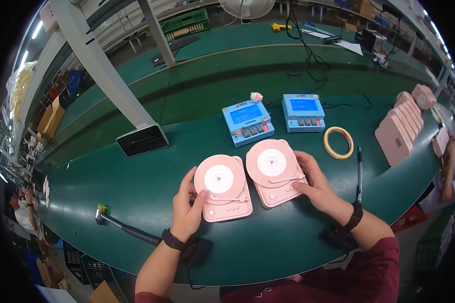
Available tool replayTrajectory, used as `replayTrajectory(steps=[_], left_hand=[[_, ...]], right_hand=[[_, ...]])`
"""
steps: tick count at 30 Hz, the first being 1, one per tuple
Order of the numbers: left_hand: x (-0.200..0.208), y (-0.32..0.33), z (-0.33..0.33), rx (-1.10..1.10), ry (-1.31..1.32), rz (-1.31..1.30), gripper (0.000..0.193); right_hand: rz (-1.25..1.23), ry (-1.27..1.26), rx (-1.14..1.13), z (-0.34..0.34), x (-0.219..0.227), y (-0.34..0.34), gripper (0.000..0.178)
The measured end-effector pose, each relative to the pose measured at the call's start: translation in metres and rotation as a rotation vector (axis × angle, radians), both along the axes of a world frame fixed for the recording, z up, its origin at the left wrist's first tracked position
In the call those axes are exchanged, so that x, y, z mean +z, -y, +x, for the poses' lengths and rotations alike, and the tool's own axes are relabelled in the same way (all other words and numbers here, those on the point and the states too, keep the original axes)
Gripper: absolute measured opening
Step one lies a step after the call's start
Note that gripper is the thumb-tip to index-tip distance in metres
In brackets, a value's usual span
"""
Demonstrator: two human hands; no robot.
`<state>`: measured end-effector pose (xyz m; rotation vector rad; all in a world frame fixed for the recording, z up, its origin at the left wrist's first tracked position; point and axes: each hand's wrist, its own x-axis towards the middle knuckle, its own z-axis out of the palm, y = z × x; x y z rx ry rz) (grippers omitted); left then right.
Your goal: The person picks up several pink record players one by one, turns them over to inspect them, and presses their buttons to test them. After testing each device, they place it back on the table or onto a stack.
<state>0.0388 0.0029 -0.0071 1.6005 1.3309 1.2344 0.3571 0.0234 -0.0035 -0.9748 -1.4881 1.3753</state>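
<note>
Two pink toy record players lie side by side on the green tabletop, each with a white disc and a small tone arm. My left hand [189, 206] grips the left record player [226, 208] by its left edge, thumb on top. Around the right edge of the right record player [264, 188] my right hand [313, 183] is closed, its thumb near the small front buttons. Just beyond them stand two light-blue boxes with lit screens and dark keys, a left tester box [247, 122] and a right tester box [304, 113].
A tape roll [338, 143] and a pen [360, 174] lie to the right, before a row of pink housings [399, 129]. At left are a hammer [126, 228] and a phone-like device [142, 140] by a post. Other people sit at both far sides.
</note>
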Motion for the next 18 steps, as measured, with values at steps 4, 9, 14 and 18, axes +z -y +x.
replayTrajectory(steps=[4, 9, 14, 18], left_hand=[[0.0011, 0.0010, 0.0007, 0.006, 0.012, -0.001, 0.054], [0.0063, 0.0038, -0.0023, -0.019, -0.027, -0.080, 0.054], [0.0075, 0.0032, -0.0012, -0.015, -0.036, -0.086, 0.055], [0.0046, 0.0015, 0.0000, -0.006, -0.017, -0.059, 0.054]], right_hand=[[0.001, 0.018, -0.001, 0.0001, -0.0027, -0.0001, 0.073], [0.034, 0.030, -0.022, -0.0010, -0.0059, -0.0001, 0.076], [0.074, 0.096, -0.016, 0.0028, -0.0078, -0.0019, 0.077], [0.083, 0.131, -0.010, 0.0032, -0.0068, -0.0024, 0.077]])
